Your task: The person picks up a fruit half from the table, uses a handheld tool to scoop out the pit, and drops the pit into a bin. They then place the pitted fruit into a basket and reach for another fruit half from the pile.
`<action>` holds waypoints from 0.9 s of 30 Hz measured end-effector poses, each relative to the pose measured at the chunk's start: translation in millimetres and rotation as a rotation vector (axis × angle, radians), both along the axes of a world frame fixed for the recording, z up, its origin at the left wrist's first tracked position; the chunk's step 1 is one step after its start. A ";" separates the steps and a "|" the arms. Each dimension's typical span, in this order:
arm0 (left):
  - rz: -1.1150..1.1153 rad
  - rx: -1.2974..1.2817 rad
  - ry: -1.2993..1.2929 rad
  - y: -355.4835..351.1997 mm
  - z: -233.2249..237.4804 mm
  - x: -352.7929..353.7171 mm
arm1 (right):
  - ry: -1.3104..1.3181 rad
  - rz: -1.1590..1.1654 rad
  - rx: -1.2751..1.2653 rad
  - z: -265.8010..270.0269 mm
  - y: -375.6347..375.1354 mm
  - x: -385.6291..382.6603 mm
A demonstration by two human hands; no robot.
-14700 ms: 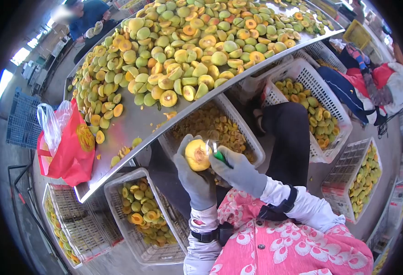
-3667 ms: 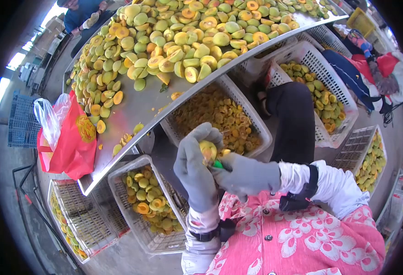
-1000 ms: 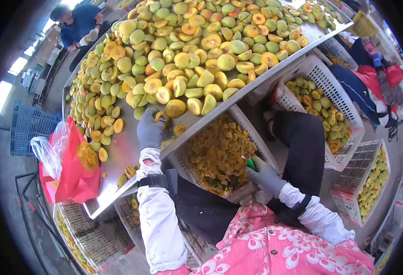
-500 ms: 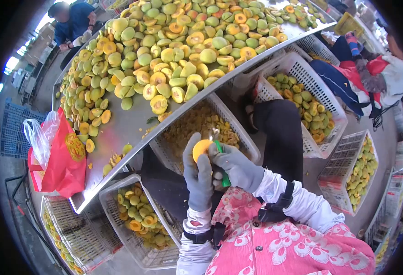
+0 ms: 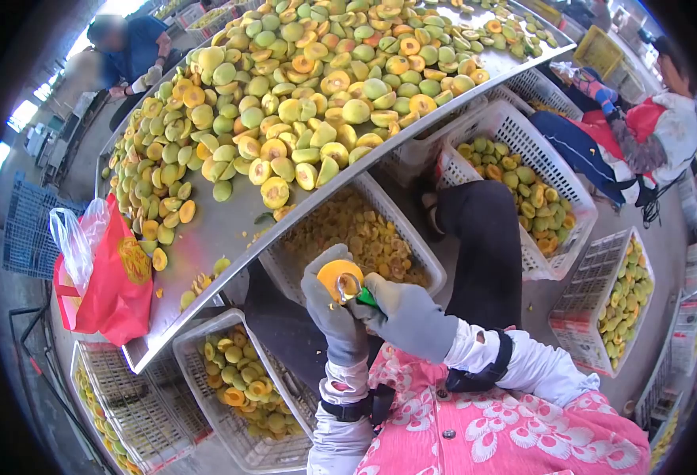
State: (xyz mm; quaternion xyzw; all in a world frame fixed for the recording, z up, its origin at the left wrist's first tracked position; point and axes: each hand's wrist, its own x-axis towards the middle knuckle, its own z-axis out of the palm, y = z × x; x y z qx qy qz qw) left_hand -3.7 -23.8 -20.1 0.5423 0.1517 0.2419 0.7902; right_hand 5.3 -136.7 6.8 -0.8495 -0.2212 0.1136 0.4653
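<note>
My left hand (image 5: 333,313), in a grey glove, is closed around an orange-fleshed peach half (image 5: 339,277), cut face up. My gloved right hand (image 5: 412,313) grips a pitting tool by its green handle (image 5: 367,298). The tool's shiny curved metal end (image 5: 350,286) rests against the cut face of the fruit, near its middle. Both hands are close together above my lap, in front of a white crate (image 5: 436,265) that holds orange fruit scraps.
A metal table (image 5: 206,207) bears a heap of halved fruit (image 5: 309,87) and a red bag (image 5: 115,277). White crates of fruit halves stand to the left (image 5: 186,356), right (image 5: 586,210) and far right (image 5: 574,313). Co-workers sit at upper left (image 5: 131,51) and upper right (image 5: 641,134).
My left hand has tilted the peach half and moved slightly down and left. The tool's metal end has come from beside the fruit onto its cut face.
</note>
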 end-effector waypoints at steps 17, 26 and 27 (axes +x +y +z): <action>-0.150 0.338 0.230 11.1 11.4 12.5 | 0.953 0.085 0.272 9.6 -5.2 13.0; -0.200 0.172 0.268 10.8 30.5 17.5 | 1.392 0.256 0.555 18.6 -11.5 18.9; -0.222 0.277 0.183 9.3 33.5 19.2 | 1.392 0.255 0.561 15.9 -14.4 20.1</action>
